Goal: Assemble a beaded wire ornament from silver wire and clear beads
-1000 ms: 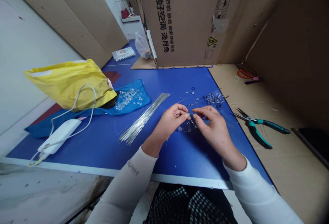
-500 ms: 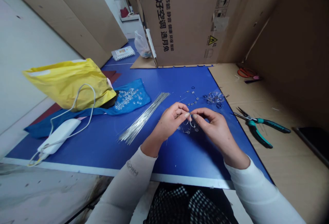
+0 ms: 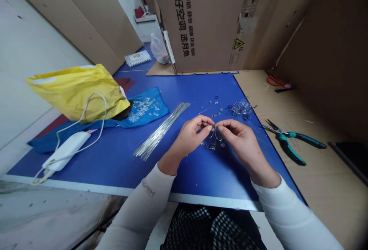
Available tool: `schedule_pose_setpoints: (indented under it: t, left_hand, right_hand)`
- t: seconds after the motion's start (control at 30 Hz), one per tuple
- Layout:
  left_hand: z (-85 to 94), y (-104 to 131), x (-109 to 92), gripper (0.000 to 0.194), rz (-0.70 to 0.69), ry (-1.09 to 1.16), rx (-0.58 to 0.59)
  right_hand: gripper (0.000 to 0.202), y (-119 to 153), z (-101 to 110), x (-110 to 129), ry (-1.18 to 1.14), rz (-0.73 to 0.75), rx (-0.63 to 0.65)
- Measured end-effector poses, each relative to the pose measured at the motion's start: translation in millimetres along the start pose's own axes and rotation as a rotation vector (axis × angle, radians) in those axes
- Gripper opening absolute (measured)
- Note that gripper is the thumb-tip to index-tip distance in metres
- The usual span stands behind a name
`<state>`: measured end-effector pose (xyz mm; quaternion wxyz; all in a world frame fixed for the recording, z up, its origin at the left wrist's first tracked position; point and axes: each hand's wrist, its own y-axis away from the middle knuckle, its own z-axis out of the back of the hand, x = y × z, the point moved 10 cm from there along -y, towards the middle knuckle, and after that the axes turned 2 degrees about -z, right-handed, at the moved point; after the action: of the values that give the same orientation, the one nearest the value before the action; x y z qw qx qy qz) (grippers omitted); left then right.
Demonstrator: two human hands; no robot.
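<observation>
Over a blue tabletop, the left hand and right hand nearly meet, fingertips pinching a clear-beaded wire strand that dangles toward six o'clock. From the hands, a silver wire bundle lies at nine o'clock, a wire tangle at two, green-handled needle-nose pliers at three.
</observation>
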<state>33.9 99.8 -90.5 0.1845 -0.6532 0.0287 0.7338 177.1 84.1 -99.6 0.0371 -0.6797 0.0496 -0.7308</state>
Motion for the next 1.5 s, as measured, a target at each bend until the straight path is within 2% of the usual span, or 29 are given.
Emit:
schedule_pose_setpoints:
  t: [0.2, 0.3, 0.5, 0.67, 0.87, 1.07, 1.23, 1.5]
  left_hand:
    - [4.3, 0, -11, 0.007, -0.127, -0.228, -0.049]
    - [4.5, 0, -19, 0.011, -0.203, -0.337, -0.063]
    - [1.9, 2, -30, 0.018, -0.312, -0.413, -0.07]
    - [3.8, 1, -25, 0.014, -0.227, -0.384, -0.079]
    - [6.4, 4, -25, 0.01, -0.219, -0.345, -0.103]
    - [12.1, 5, -22, 0.007, -0.166, -0.267, -0.131]
    - [13.8, 5, -18, 0.007, -0.102, -0.146, -0.139]
    - [12.1, 5, -5, 0.01, 0.002, 0.117, -0.137]
  right_hand:
    - [0.015, 1, 1, 3, 0.009, 0.034, -0.01]
    - [0.014, 2, 1, 5, 0.02, 0.041, -0.022]
    - [0.013, 4, 1, 8, 0.018, 0.055, -0.038]
    - [0.014, 3, 1, 7, 0.016, 0.036, -0.025]
    - [0.016, 3, 3, 13, 0.092, 0.072, -0.019]
    - [0.018, 4, 14, 19, 0.13, 0.145, -0.101]
    - [0.021, 5, 16, 24, 0.164, 0.214, -0.119]
    - [0.02, 8, 9, 40, 0.203, 0.302, -0.072]
